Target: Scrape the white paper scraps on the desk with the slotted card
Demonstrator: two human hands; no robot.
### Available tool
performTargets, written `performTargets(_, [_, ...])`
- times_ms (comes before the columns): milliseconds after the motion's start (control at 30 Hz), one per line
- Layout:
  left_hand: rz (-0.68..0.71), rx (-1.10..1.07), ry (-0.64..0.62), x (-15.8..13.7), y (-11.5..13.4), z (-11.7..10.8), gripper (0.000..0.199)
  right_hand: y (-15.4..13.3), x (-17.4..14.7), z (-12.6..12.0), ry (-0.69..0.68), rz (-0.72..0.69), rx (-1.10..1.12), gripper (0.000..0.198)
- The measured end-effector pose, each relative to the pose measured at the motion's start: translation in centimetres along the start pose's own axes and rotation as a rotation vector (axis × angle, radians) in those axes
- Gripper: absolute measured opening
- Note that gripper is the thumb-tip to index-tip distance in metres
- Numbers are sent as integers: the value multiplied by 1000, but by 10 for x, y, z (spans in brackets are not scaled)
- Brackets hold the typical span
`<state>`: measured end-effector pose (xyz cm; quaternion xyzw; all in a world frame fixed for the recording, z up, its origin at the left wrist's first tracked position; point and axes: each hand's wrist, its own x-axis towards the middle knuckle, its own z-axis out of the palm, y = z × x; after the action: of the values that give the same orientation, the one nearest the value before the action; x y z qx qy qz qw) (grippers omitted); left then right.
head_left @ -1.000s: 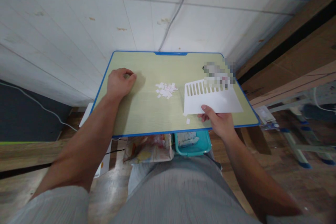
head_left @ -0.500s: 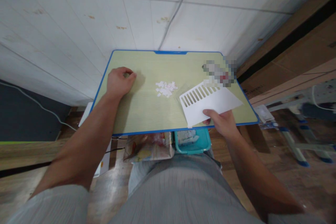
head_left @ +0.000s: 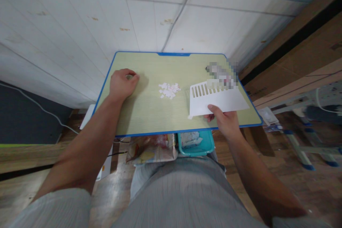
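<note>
A white card [head_left: 223, 100] with a row of long slots along its far edge is in my right hand [head_left: 226, 123], thumb on top and fingers beneath. It is held over the right part of the table. A small white bit hangs at its near left corner. My left hand [head_left: 123, 83] rests at the left side of the table with fingers curled and thumb and index tips together; I see nothing between them. Between the hands lies a loose pile of small white paper scraps [head_left: 169, 91], touched by neither.
The pale table [head_left: 149, 114] has a blue rim. A pixelated object [head_left: 220, 73] lies at its far right. Beneath the near edge are a turquoise basket [head_left: 207, 142] and a patterned bag [head_left: 152, 151]. A white panelled wall [head_left: 107, 17] stands behind; cardboard boxes [head_left: 288, 60] line the right.
The slotted card has turned in my right hand: its left end has swung away from me, and its slotted edge now lies nearly level. My left hand and the scraps have stayed put.
</note>
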<state>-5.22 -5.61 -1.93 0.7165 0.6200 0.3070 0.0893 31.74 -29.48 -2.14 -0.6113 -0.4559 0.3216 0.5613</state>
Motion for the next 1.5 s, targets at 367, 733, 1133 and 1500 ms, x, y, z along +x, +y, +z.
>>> performTargets(367, [-27,16,-13,-2,4,-1,27,10,-1,4,19,-39,-11,50])
performTargets(733, [-10,32,-4,0,2,1,28,14,-1,5,140,-28,16,39])
performTargets(1133, [-9,18,2,1,1,2,25,29,5,-11,139,-87,-143,51])
performTargets(1500, [-28,1,6,-1,6,1,24,7,11,-11,232,-135,-138,47])
